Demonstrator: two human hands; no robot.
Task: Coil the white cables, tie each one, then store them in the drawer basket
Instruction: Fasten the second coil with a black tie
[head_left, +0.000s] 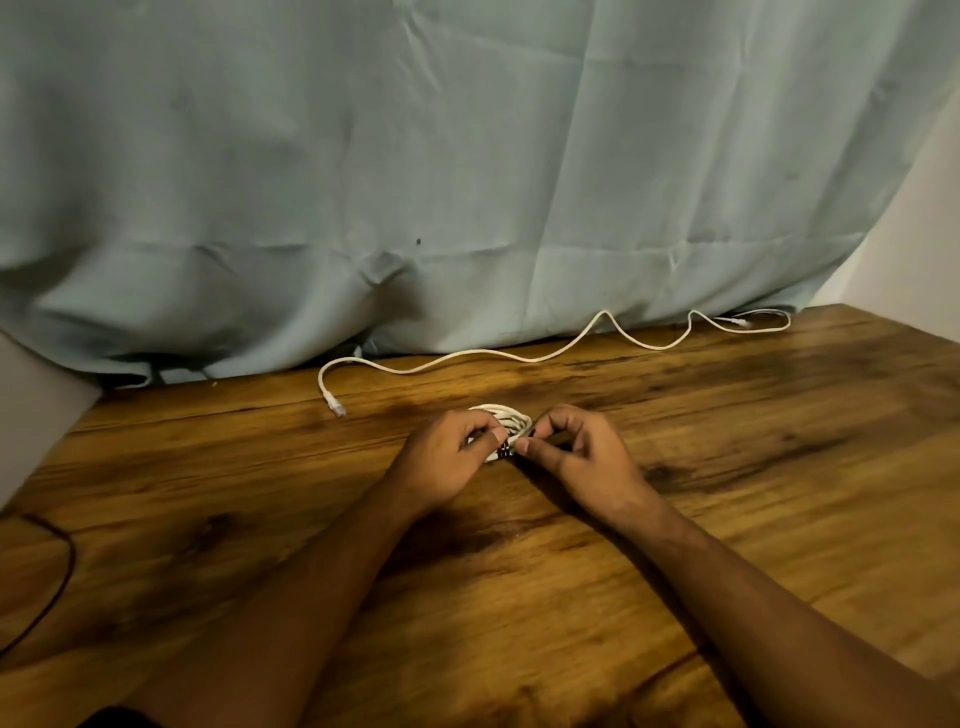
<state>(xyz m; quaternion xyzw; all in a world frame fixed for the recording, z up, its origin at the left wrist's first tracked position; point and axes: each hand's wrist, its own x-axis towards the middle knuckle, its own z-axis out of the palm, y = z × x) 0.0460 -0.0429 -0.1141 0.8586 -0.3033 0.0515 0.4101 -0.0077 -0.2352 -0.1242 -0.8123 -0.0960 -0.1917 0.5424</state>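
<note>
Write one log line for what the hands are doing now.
step: tying coil | left hand: grips coiled cable | right hand: pinches dark tie | second cable: uncoiled on table

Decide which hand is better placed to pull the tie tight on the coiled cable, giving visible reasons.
Probably the right hand: it pinches the free end of the dark tie, while the left hand holds the coiled cable steady.

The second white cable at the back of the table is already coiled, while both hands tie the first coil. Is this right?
No: the head view shows the second white cable lying uncoiled at the back of the table; the left hand and right hand do tie the first coil.
</note>
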